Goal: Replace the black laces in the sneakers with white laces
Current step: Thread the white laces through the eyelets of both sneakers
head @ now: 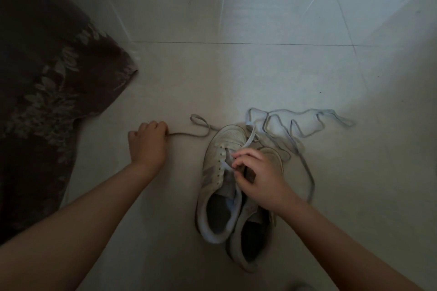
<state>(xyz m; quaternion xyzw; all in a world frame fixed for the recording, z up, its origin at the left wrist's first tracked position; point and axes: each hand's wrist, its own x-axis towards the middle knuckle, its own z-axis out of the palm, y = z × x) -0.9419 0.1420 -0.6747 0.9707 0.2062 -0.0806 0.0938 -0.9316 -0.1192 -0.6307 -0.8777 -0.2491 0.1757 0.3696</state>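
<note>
Head view, the only one, dim light.

Two sneakers side by side on pale floor tiles (272,66). The left sneaker (220,182) is pale, leather-looking w/ perforated toe, grey side stripes and a row of small eyelets; the right sneaker (250,238) sits touching it, mostly under the right hand. No black laces visible in either shoe, so that part looks done; lacing w/ white is prob. just begun.

Left hand (147,143) is out to the left, well apart from the shoes, fingers curled tight, gripping one end of the white lace (198,130). From the fist the lace runs taut, then loops past the toe of the left sneaker. Likely held out there to draw slack thru and keep that end from tangling.

Right hand (257,177) is over the tongue area of the left sneaker, thumb and fingertips pinching a flat lace strand near the eyelets, prob. feeding or steadying it at the eyelet row. Can't tell exactly which eyelet, too dark.

A second run of flat lace (305,123) lies in loose zigzags beyond the shoes and trails round the right side; whether it's the same lace or a spare I can't tell.

Dark floral cloth (47,92), soft and draped, at far left.
</note>
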